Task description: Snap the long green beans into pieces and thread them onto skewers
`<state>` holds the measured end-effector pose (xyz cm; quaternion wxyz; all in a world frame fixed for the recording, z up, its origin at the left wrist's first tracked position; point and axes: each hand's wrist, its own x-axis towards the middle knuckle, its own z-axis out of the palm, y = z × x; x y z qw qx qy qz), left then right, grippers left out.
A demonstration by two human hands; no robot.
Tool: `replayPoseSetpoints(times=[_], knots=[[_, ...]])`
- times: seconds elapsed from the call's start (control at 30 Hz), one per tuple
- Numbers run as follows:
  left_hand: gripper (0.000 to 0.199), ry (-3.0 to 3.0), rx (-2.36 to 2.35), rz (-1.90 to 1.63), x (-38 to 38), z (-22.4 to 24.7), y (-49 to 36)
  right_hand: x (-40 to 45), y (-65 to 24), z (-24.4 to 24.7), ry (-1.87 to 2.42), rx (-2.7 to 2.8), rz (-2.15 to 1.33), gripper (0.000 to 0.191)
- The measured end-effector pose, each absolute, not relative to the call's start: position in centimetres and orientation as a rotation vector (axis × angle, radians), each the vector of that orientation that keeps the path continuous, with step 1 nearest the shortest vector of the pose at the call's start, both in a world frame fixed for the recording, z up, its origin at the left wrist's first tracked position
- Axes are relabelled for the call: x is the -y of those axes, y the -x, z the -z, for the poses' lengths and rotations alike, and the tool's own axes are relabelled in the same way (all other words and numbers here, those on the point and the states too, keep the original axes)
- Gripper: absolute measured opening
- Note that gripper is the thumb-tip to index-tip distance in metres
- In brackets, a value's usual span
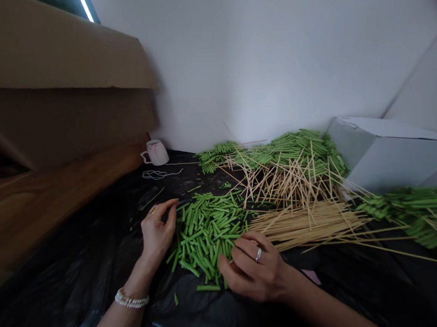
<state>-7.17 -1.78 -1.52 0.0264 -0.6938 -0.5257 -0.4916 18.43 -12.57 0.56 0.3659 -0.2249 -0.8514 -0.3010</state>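
A loose pile of cut green stalk pieces (208, 230) lies on black plastic sheeting in front of me. At the pile's left edge is my left hand (158, 228), its thumb and forefinger pinched together at the tips; what they hold, if anything, is too small to make out. My right hand (255, 269), with a ring on one finger, reaches over the near right side of the pile. Its fingers curl down toward the pieces, and the fingertips partly hide whatever is between them. Just beyond this hand lies a bundle of bare wooden skewers (310, 224).
Finished-looking skewers with rows of green pieces (300, 147) are heaped along the white wall, and more (414, 206) lie at right. A white box (394, 144) stands behind those. At left are a white mug (157, 153), a string (161, 174) and a large cardboard box (64, 85).
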Motion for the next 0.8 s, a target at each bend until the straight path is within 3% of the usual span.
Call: replayPoseSetpoints(times=[0.27, 0.5, 0.67, 0.8], knots=[[0.024, 2.481, 1.599, 1.521, 0.5, -1.9, 5.5, 11.3, -18.9, 0.3, 0.845, 2.222, 0.768, 0.034], [0.022, 3.134, 1.473, 1.135, -1.3, -2.6, 1.5, 9.7, -21.3, 1.7, 1.106, 2.190, 0.837, 0.043], [0.020, 3.095, 1.119, 0.709, 0.9, -0.3, -0.8, 9.6, -21.2, 1.8, 1.305, 2.103, 0.833, 0.061], [0.016, 2.912, 1.151, 0.484, 2.2, 0.3, -1.5, 9.3, -21.0, 2.1, 1.272, 2.136, 0.706, 0.063]])
